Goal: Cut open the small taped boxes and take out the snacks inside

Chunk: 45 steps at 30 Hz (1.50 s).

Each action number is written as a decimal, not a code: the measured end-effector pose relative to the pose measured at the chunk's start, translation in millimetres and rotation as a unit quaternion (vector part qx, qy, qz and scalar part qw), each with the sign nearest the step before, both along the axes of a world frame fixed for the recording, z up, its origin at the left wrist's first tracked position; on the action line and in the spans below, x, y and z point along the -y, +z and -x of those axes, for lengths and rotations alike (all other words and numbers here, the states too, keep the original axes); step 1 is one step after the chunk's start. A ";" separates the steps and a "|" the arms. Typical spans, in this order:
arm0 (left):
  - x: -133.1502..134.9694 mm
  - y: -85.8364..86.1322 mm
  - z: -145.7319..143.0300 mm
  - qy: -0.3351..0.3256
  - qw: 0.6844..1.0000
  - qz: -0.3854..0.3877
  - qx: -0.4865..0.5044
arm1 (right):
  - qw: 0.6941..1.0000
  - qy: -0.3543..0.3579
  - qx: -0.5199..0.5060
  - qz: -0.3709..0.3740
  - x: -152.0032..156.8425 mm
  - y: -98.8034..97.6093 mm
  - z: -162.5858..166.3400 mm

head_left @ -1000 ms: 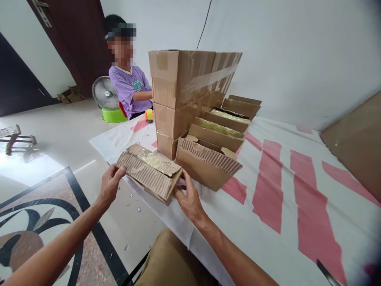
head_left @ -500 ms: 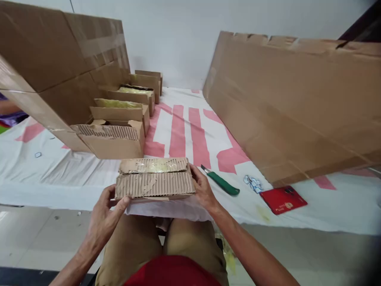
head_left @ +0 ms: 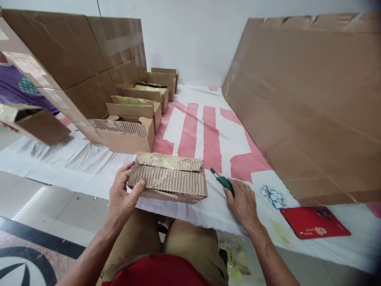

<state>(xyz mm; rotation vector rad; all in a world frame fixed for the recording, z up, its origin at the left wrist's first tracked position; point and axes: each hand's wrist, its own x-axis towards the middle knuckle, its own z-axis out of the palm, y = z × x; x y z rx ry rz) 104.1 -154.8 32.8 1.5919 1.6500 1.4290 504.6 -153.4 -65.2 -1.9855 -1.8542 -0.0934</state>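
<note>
Right hand (head_left: 242, 202) left box (head_left: 169, 176), now grasping cutter (head_left: 224, 182); left hand (head_left: 122, 194) gripping box

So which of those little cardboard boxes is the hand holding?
The small box nearest the person, gripped by the left hand. The other small boxes sit untouched in a row behind it.

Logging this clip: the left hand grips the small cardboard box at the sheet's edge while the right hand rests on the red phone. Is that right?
Not quite. In the head view the right hand is on the green-handled cutter, not the red phone, which lies untouched further right. The left hand does grip the small cardboard box.
</note>
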 end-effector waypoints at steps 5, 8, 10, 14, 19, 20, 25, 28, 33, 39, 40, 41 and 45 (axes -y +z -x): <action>9.0 -7.0 8.6 -0.085 0.989 0.008 0.124 | 0.990 0.044 -0.106 -0.085 0.0 34.2 20.8; 13.3 -7.8 16.0 -0.115 0.986 0.011 0.123 | 0.961 0.114 -0.214 -0.135 -1.7 78.6 42.3; 14.0 -6.2 16.8 -0.119 0.987 0.003 0.109 | 0.939 0.179 -0.261 -0.131 -3.4 109.4 59.8; 12.4 -2.3 13.8 -0.118 0.990 -0.028 0.074 | 0.903 0.360 -0.233 -0.007 -7.7 155.2 98.8; 10.3 -4.9 12.5 -0.126 0.989 -0.035 0.065 | 0.905 0.415 -0.071 0.065 -21.6 169.9 134.8; 9.9 -6.3 12.6 -0.129 0.988 -0.037 0.069 | 0.913 0.400 -0.058 0.046 -27.3 168.4 138.1; 7.4 -10.8 12.5 -0.140 0.984 -0.047 0.096 | 0.933 0.352 0.009 0.071 -64.7 157.2 143.2; 8.3 -13.2 11.6 -0.136 0.985 -0.033 0.099 | 0.928 0.345 0.045 0.135 -74.5 157.2 143.6; 11.4 -20.9 13.5 -0.142 0.983 -0.059 0.103 | 0.920 0.375 0.075 0.083 -66.5 161.6 144.8; -9.3 -4.3 30.4 -0.116 0.988 -0.035 0.097 | 0.922 0.335 0.172 0.093 -64.3 155.1 159.5; -15.7 0.7 32.5 -0.122 0.987 -0.032 0.096 | 0.922 0.331 0.180 0.092 -64.8 154.1 161.3; -22.5 4.8 33.9 -0.130 0.985 -0.028 0.106 | 0.922 0.330 0.185 0.089 -65.3 153.0 162.5; -49.8 4.0 34.3 -0.113 0.971 0.039 0.207 | 0.923 0.330 0.184 0.076 -66.5 148.4 161.4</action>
